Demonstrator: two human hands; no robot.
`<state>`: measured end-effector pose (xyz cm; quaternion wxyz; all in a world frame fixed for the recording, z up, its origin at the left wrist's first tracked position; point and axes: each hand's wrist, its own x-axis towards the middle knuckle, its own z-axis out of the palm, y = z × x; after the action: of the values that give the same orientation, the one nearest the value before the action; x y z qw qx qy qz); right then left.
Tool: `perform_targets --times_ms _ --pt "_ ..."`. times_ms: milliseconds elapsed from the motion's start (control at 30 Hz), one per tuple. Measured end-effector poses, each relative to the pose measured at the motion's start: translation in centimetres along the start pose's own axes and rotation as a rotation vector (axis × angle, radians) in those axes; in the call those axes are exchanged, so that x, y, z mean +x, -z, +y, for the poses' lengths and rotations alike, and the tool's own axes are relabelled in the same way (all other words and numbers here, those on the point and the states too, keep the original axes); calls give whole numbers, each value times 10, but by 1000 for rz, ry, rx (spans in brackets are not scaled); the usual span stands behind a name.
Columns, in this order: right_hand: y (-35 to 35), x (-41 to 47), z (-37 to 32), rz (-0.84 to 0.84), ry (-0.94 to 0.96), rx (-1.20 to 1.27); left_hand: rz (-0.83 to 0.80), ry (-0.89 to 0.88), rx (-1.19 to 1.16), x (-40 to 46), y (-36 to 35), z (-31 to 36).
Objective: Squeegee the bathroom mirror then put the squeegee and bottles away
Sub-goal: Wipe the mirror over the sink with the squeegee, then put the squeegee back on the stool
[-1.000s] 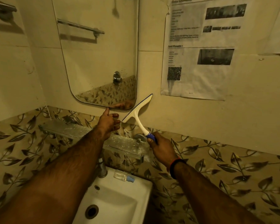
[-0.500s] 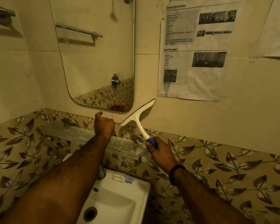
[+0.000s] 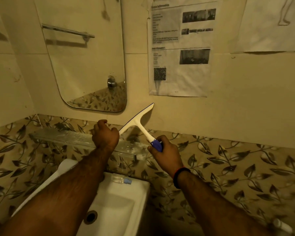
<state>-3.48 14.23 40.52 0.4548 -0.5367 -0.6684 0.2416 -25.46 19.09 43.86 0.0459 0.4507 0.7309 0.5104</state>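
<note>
My right hand (image 3: 166, 151) grips the blue handle of a white squeegee (image 3: 138, 120), whose blade tilts up to the right against the wall, below and right of the mirror (image 3: 85, 62). My left hand (image 3: 105, 135) is curled at the blade's lower end, over the glass shelf (image 3: 61, 136); whether it touches the blade I cannot tell. A small clear bottle with a blue cap (image 3: 120, 179) lies on the back rim of the white sink (image 3: 126, 210).
Printed paper sheets (image 3: 180, 48) hang on the wall to the right of the mirror. Leaf-patterned tiles (image 3: 237, 167) run below the shelf. A white object (image 3: 282, 226) shows at the bottom right corner.
The squeegee has dropped lower and away from the mirror's corner. My left hand has come down from the mirror's lower edge to the blade's lower end and curled shut.
</note>
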Motion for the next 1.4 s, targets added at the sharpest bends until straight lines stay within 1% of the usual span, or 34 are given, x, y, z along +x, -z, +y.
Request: perform_targets --times_ms 100,200,367,467,533,600,700,867,1000,1167,1267,1400 --pt "22 -17 12 27 -16 13 21 -146 10 -26 -9 13" --pt "48 -37 29 112 -40 27 29 -254 -14 -55 -20 28" --pt "93 -75 61 318 -105 -1 -44 -373 -42 -99 -42 53" --pt "122 -97 80 408 -182 22 -109 -406 -69 -128 -59 71" --pt "142 -111 91 471 -233 -6 -149 -418 -70 -150 -70 84" --pt "159 -123 100 527 -262 -32 -168 -443 -69 -170 -80 95" --pt "180 -141 110 584 -298 -37 -176 -525 -68 -200 -96 105" --pt "199 -162 123 597 -363 -12 -288 -552 -31 -239 -121 104" --pt "196 -177 137 607 -395 -45 -352 -540 19 -266 -135 88" --pt "169 -203 167 572 -494 -35 -427 -536 94 -299 -149 49" --pt "145 -225 188 534 -563 0 -508 -543 142 -325 -153 20" --pt "113 -260 218 486 -671 -13 -613 -517 256 -359 -155 -20"
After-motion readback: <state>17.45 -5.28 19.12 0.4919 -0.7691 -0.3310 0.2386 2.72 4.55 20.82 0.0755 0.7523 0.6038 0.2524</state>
